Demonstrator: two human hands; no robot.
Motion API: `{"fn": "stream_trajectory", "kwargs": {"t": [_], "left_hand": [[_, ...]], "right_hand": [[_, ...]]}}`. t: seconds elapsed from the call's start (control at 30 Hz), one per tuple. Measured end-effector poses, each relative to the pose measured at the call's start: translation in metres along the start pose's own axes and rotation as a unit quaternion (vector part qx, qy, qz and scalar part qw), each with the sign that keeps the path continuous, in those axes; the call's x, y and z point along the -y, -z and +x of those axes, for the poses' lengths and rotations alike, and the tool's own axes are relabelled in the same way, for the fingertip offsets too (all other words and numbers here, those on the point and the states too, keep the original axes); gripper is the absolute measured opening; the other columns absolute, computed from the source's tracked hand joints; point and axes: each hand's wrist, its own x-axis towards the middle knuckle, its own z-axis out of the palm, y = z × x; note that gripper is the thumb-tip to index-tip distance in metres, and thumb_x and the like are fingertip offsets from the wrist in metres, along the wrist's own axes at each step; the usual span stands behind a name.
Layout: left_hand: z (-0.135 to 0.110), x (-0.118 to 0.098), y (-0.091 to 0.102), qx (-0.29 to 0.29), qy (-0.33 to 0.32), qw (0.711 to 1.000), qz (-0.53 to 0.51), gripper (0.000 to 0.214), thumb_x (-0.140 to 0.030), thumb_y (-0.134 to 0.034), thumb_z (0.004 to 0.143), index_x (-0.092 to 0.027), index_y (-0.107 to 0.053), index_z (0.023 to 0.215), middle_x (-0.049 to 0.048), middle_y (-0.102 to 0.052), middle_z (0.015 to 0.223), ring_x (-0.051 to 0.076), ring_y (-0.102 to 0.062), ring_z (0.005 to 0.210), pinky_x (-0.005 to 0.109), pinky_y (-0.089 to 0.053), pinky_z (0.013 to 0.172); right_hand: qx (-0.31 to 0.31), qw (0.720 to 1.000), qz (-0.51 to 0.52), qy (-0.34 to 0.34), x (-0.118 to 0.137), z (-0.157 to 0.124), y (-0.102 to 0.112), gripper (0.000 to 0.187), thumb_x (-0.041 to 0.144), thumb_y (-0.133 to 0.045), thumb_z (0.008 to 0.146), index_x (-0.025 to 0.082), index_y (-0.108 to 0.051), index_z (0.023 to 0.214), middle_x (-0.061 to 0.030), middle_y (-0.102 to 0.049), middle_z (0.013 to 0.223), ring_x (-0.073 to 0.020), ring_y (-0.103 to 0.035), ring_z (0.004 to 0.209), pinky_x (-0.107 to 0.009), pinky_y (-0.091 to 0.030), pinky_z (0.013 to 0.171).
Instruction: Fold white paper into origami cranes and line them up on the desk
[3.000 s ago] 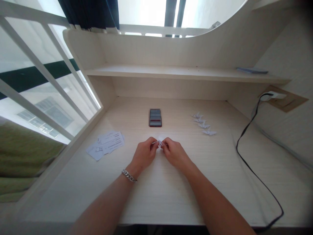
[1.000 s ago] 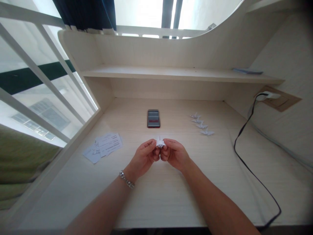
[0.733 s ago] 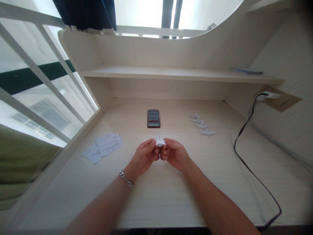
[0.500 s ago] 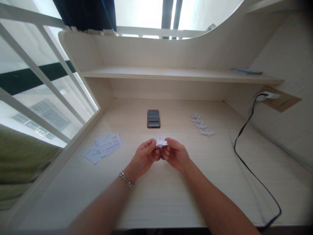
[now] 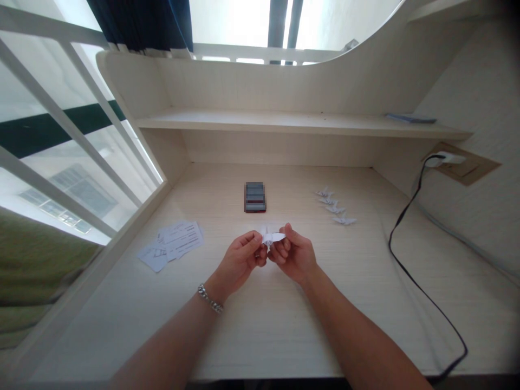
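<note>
A small white paper crane (image 5: 273,237) is held between my two hands above the desk. My left hand (image 5: 245,252), with a silver chain bracelet on its wrist, pinches the crane's left side between thumb and fingers. My right hand (image 5: 293,252) has its thumb and fingertips at the tip of the right wing, which is spread outward. Fingers partly cover the crane's underside. Several folded white paper cranes (image 5: 333,208) stand in a slanting row at the right. A dark phone-like rectangle (image 5: 255,197), its face pixelated, lies just beyond my hands.
Printed paper slips (image 5: 179,242) overlap at the left of the pale desk (image 5: 260,336). A black cable (image 5: 410,275) runs down the right side from a wall socket (image 5: 463,164). A shelf (image 5: 284,120) crosses the back, with a flat bluish item (image 5: 410,118) on it.
My right hand has shifted slightly right, and its thumb is raised more. The crane's right wing now extends farther out and looks more pointed. My left hand is nearly unmoved.
</note>
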Motion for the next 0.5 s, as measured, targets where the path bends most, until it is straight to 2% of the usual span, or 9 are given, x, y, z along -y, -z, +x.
{"fn": "stream_trajectory", "kwargs": {"t": [0.13, 0.3, 0.4, 0.5], "left_hand": [[0.001, 0.001, 0.000, 0.001, -0.005, 1.000, 0.031, 0.019, -0.029, -0.055, 0.080, -0.014, -0.049, 0.069, -0.0012, -0.049, 0.062, 0.007, -0.045, 0.056, 0.021, -0.034, 0.054], [0.003, 0.000, 0.004, -0.037, -0.020, 0.996, 0.078, 0.021, -0.033, -0.058, 0.076, -0.015, -0.050, 0.069, -0.0013, -0.050, 0.062, 0.007, -0.045, 0.056, 0.021, -0.035, 0.054], [0.006, 0.001, 0.006, -0.055, -0.038, 0.988, 0.141, 0.023, -0.036, -0.057, 0.076, -0.015, -0.051, 0.068, -0.0015, -0.051, 0.060, 0.007, -0.044, 0.053, 0.021, -0.034, 0.053], [0.008, 0.003, 0.009, -0.057, -0.054, 0.978, 0.195, 0.025, -0.037, -0.056, 0.076, -0.014, -0.051, 0.066, -0.0019, -0.051, 0.057, 0.007, -0.044, 0.051, 0.021, -0.032, 0.051]], "right_hand": [[-0.005, 1.000, 0.008, 0.007, 0.003, 0.000, 0.001, 0.046, 0.047, -0.047, 0.080, 0.018, -0.036, 0.045, 0.0044, -0.036, 0.037, -0.0089, -0.034, 0.035, -0.024, -0.025, 0.042], [-0.054, 0.997, -0.027, 0.053, 0.011, 0.003, 0.006, 0.047, 0.054, -0.045, 0.079, 0.019, -0.036, 0.049, 0.0047, -0.035, 0.043, -0.0085, -0.032, 0.038, -0.023, -0.025, 0.040], [-0.067, 0.990, -0.102, 0.076, 0.008, 0.006, 0.009, 0.047, 0.059, -0.046, 0.076, 0.018, -0.043, 0.053, 0.0032, -0.041, 0.046, -0.0086, -0.036, 0.040, -0.022, -0.024, 0.038], [-0.052, 0.976, -0.200, 0.075, -0.002, 0.007, 0.009, 0.037, 0.050, -0.058, 0.072, 0.016, -0.049, 0.058, 0.0026, -0.047, 0.049, -0.0078, -0.039, 0.041, -0.022, -0.026, 0.039]]}}
